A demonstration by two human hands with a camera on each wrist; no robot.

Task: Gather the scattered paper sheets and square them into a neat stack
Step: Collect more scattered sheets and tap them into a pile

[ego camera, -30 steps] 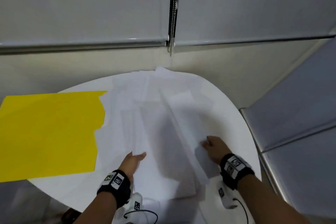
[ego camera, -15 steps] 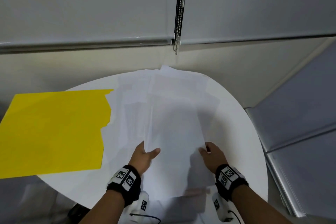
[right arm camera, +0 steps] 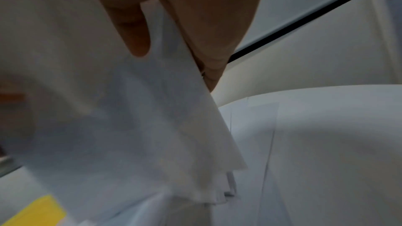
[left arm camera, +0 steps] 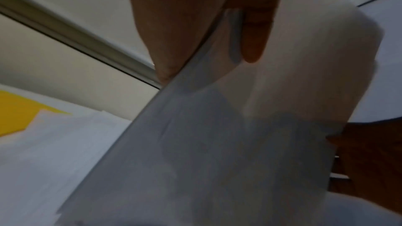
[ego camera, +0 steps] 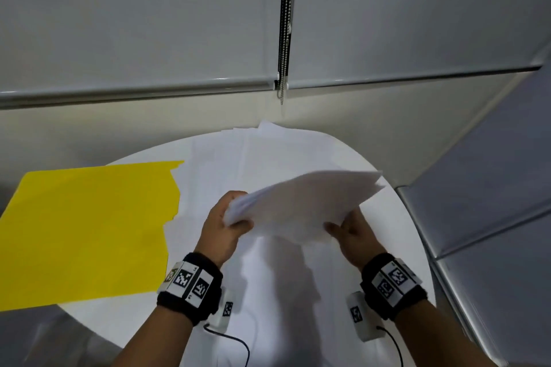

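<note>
Paper sheets (ego camera: 301, 205), light, limp and fanning, sag above the table (ego camera: 396, 235); left hand (ego camera: 222, 226) and right hand (ego camera: 354, 235) pinch opposite edges.

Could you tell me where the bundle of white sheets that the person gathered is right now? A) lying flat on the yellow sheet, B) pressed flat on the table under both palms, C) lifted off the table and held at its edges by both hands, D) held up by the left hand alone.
C: the bundle of white sheets is raised above the table, with the left hand and the right hand each gripping one edge.
</note>
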